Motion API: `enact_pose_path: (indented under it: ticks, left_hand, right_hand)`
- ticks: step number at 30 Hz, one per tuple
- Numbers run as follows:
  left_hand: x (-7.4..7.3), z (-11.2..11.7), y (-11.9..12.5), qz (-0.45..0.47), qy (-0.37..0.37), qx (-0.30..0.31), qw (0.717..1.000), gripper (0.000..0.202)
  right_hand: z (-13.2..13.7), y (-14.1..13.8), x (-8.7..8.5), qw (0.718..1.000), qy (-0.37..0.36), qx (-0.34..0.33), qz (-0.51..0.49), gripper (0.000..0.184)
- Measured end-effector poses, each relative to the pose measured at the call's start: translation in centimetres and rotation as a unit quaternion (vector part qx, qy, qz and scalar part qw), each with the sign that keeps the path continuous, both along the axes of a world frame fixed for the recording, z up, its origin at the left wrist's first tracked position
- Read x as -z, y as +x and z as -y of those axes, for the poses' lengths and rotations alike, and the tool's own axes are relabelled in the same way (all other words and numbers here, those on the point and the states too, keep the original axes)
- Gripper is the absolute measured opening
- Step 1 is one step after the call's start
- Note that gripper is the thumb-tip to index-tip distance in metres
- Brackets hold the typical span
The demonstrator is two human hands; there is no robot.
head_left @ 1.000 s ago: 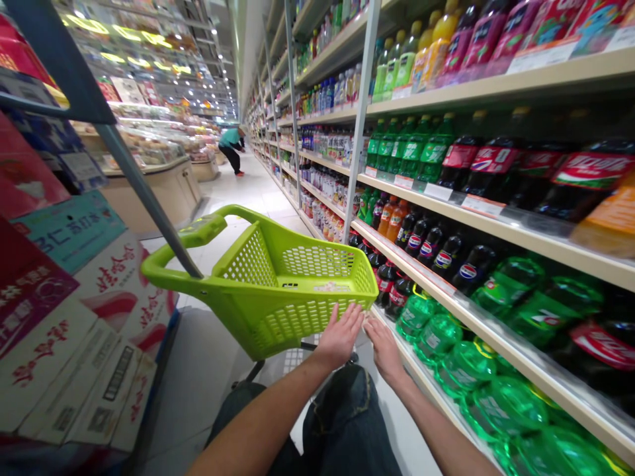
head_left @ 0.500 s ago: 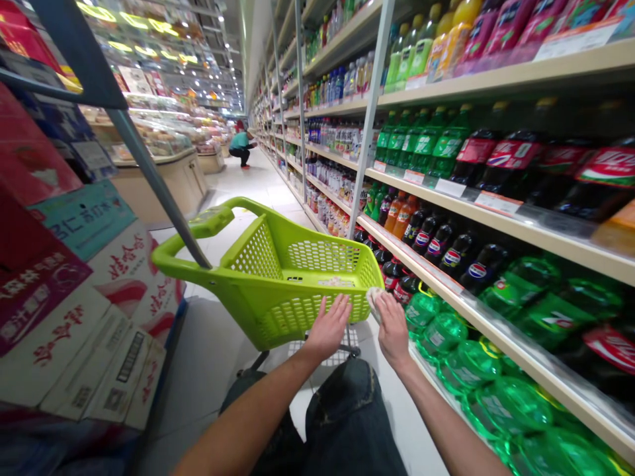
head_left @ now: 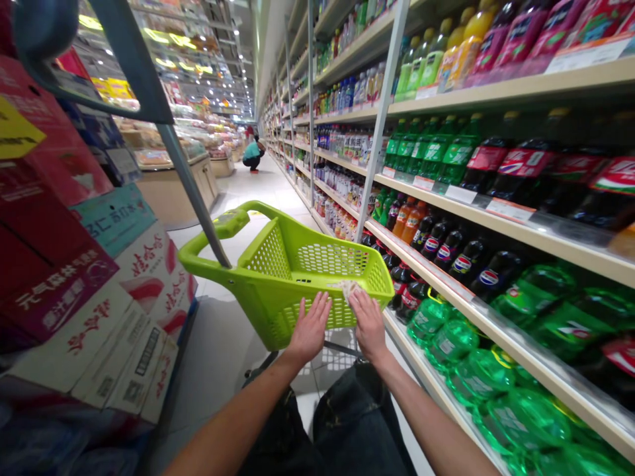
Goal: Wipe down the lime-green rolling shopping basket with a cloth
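Observation:
In front of my knees stands a lime-green shopping cart (head_left: 270, 297) with perforated basket walls. My right hand (head_left: 368, 324) presses a crumpled whitish cloth (head_left: 351, 287) against the top rim of the cart's near side; much of the cloth is hidden under the fingers. My left hand (head_left: 310, 329) lies against the same side wall, a little to the left, fingers stretched out and nothing in it. The basket's floor is partly hidden by the near wall.
Shelves (head_left: 506, 205) of soda bottles run along the right, with large green bottles (head_left: 481, 373) at the bottom. Stacked drink cartons (head_left: 94, 317) stand on the left. A grey handle frame (head_left: 183, 178) rises at upper left. Down the aisle a person (head_left: 253, 153) squats.
My right hand and the cloth have slid left along the cart's rim, away from its front corner. The view has shifted, and my left hand stays on the near wall.

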State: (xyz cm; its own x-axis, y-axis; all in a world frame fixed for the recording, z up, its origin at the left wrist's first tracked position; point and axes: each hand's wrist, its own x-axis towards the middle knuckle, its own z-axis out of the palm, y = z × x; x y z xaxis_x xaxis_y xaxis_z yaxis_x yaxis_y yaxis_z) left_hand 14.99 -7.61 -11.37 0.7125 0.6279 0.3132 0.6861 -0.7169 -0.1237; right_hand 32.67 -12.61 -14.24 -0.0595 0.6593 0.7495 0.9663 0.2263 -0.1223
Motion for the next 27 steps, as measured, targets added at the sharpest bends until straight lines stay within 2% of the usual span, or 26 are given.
enact_pose_path:
  ticks: [3,5,7,11,17,23,27]
  left_hand:
    - [0.3,-0.1,-0.6,0.013,0.012,0.001,1.000,0.060]
    - [0.5,-0.2,-1.1,0.018,0.017,0.001,1.000,0.059]
    - [0.4,-0.3,-1.6,0.020,0.018,-0.004,1.000,0.058]
    - [-0.2,-0.2,-2.4,0.024,0.023,-0.023,0.999,0.058]
    - [-0.2,-0.3,-3.9,0.026,0.025,-0.042,0.998,0.058]
    - [-0.4,-0.5,-5.0,0.033,0.036,-0.060,0.997,0.059]
    - [-0.5,-0.5,-5.8,0.038,0.053,-0.063,0.996,0.060]
  right_hand:
    - [-0.1,-0.9,1.7,0.998,-0.053,-0.015,0.021,0.058]
    - [0.1,-1.6,2.3,0.996,-0.072,-0.032,0.031,0.061]
    - [0.0,-2.4,1.5,0.997,-0.056,-0.038,0.026,0.061]
    - [-1.4,-3.4,-1.1,0.999,-0.009,-0.040,0.009,0.056]
    - [-1.7,-4.9,0.1,0.995,-0.049,-0.080,0.041,0.056]
    - [-2.3,-6.7,-2.4,0.996,-0.020,-0.082,0.012,0.056]
    - [-2.6,-7.1,-1.4,0.992,-0.047,-0.111,0.038,0.054]
